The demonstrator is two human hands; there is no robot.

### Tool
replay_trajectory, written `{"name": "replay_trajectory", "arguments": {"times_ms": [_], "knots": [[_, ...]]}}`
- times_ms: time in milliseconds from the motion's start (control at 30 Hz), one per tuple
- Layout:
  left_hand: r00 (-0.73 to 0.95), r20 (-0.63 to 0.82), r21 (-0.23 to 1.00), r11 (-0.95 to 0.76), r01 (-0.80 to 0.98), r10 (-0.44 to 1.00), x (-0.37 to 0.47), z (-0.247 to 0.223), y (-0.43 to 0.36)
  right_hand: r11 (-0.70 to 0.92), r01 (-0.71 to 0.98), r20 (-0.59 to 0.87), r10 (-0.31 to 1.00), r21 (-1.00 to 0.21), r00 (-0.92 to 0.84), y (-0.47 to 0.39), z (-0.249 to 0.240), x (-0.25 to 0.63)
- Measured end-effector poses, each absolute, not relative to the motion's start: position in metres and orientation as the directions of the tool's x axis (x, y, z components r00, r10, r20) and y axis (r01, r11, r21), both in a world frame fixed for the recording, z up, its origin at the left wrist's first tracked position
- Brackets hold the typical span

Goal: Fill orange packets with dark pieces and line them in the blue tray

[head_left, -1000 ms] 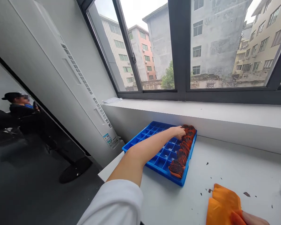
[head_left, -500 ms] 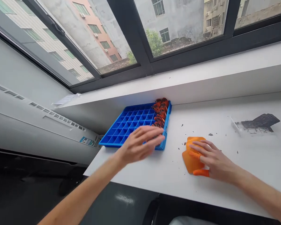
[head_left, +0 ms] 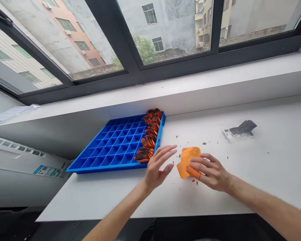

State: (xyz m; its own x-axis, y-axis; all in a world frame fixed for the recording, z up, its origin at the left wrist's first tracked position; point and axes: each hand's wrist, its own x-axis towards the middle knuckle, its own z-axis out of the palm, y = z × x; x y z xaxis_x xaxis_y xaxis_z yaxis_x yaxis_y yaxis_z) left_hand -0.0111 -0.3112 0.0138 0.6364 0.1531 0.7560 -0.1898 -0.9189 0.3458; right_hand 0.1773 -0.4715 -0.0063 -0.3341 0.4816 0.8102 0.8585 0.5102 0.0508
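My left hand [head_left: 157, 169] is open and holds nothing; its fingers are stretched out beside the near right corner of the blue tray [head_left: 110, 170]. The tray is divided into many small square compartments. Bundles of thin orange-and-black pieces [head_left: 148, 142] stand in its right-hand column. My right hand [head_left: 213, 172] has its fingers closed on a few flat orange sheets [head_left: 188, 157] at the table surface. Orange finger cots [head_left: 193, 172] cover its thumb side. Part of the sheets is hidden under the fingers.
A clear plastic box or bag with dark flat pieces [head_left: 243, 128] lies farther right on the white table [head_left: 273, 174]. Small dark flakes [head_left: 204, 143] are scattered around the sheets. Behind the table rise a ledge [head_left: 215, 90] and windows.
My left hand has come away from the tray's right column towards the orange sheets. The sheets have shifted and turned slightly under my right hand. The view has swung right.
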Motion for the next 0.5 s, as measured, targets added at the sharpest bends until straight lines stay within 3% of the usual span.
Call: {"name": "replay_trajectory", "arguments": {"times_ms": [100, 200, 333, 500], "knots": [[0.696, 0.682, 0.523, -0.815, -0.248, 0.226, 0.019, 0.005, -0.316, 0.479, 0.875, 0.863, 0.469, -0.073, -0.185, -0.471, -0.004, 0.184], [0.768, 0.592, 0.669, -0.680, -0.300, 0.243, 0.036, -0.006, -0.320, 0.458, 0.842, 0.858, 0.514, -0.286, 0.012, -0.469, -0.001, 0.192], [0.817, 0.488, 0.816, -0.493, -0.301, 0.309, 0.043, -0.007, -0.326, 0.374, 0.718, 0.725, 0.638, -0.586, 0.260, -0.467, 0.002, 0.195], [0.834, 0.274, 0.931, -0.348, -0.106, 0.479, 0.047, -0.001, -0.338, 0.302, 0.573, 0.555, 0.760, -0.762, 0.338, -0.469, 0.004, 0.192]]}}
